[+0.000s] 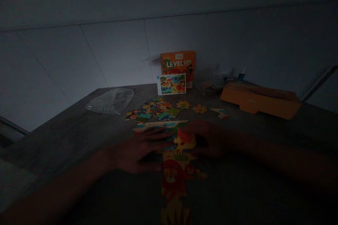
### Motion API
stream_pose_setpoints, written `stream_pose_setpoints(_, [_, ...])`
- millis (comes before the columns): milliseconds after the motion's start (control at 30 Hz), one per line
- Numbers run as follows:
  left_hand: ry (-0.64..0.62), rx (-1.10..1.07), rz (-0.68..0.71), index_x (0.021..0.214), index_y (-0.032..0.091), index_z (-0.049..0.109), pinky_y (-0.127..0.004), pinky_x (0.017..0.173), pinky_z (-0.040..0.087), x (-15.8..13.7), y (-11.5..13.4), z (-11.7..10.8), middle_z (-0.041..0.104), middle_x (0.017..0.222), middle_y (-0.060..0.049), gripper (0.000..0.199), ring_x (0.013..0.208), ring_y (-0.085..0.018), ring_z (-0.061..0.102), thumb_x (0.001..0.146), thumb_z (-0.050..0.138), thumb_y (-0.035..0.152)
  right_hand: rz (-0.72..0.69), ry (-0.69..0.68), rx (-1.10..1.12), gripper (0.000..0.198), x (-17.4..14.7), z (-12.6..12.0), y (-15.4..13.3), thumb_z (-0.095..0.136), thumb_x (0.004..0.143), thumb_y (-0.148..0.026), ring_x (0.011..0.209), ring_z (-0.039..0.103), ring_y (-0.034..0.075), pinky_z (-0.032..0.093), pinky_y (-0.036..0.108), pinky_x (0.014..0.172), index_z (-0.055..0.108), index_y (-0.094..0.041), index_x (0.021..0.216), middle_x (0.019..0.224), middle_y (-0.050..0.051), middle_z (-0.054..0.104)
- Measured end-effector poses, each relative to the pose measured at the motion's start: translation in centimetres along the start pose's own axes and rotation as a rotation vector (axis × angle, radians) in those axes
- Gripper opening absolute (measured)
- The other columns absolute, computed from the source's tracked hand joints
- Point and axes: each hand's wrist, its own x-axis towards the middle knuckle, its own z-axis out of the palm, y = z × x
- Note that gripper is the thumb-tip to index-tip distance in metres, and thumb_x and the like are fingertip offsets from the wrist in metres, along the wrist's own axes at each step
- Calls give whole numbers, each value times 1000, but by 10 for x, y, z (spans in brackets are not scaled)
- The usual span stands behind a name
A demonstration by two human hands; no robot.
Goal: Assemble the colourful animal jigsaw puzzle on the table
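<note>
A partly joined jigsaw puzzle [173, 174] with a lion picture runs down the dark table toward me. My left hand [137, 149] lies over its upper left part, with fingers spread flat across the pieces. At the upper right edge, my right hand [211, 139] is blurred and dim. Its fingers and thumb bend around a red and yellow puzzle piece [187, 137], which lies against the joined pieces; whether it is fully seated I cannot tell. Just beyond the hands is a pile of loose puzzle pieces [153, 110], with a few single ones to its right.
Behind the pieces a picture card [172, 84] leans on an upright orange box [181, 61]. A clear plastic bag [112, 100] lies at the left. On the right sit an open orange box part [260, 100], another bag [211, 86] and a small bottle [242, 74] by the wall.
</note>
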Motion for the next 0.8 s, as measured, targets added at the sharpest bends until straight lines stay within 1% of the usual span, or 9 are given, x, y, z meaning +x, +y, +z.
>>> stream_pose_setpoints(100, [-23,26,-19,159,28,33,-60,125,17,0,0,0,22,168,-9,73,154,-35,23,95,64,49,10,-42,6,70,3,-1,1,72,86,-56,102,64,30,50,42,88,58,-12,138,117,18,67])
stream_pose_setpoints(200, [-9,42,-29,157,28,36,-59,126,18,0,0,0,24,167,-9,72,153,-35,25,94,65,48,-35,-57,1,60,8,-6,-4,70,86,-59,86,63,25,48,36,77,67,-13,125,99,13,69])
stream_pose_setpoints(300, [-7,48,-37,157,28,37,-59,125,19,0,0,0,24,167,-9,72,153,-36,26,94,65,49,-99,-68,-3,49,11,-10,-11,66,89,-57,75,58,21,45,34,72,70,-13,112,85,9,66])
stream_pose_setpoints(467, [4,63,-29,157,28,36,-57,125,21,-1,0,0,24,167,-9,71,153,-35,25,95,64,49,-165,-123,33,40,13,-15,-24,66,88,-53,73,58,20,42,33,69,69,-14,95,83,8,66])
stream_pose_setpoints(600, [-2,56,-36,157,29,36,-60,125,20,0,0,0,24,167,-9,71,153,-36,25,95,63,50,-244,-144,4,37,13,-13,-32,65,91,-51,74,60,20,42,35,75,67,-14,94,82,6,67])
stream_pose_setpoints(733, [-2,47,-48,158,30,35,-61,124,21,-1,-1,1,24,168,-8,72,153,-36,24,95,63,52,-296,-214,3,35,12,-5,-38,66,90,-51,66,57,17,38,33,64,65,-16,88,73,2,63])
stream_pose_setpoints(800, [-3,48,-45,157,29,35,-61,124,22,-1,-1,1,24,168,-8,72,154,-36,24,95,64,51,-319,-229,5,35,11,-1,-41,67,89,-51,65,57,17,37,33,62,64,-17,85,71,2,63])
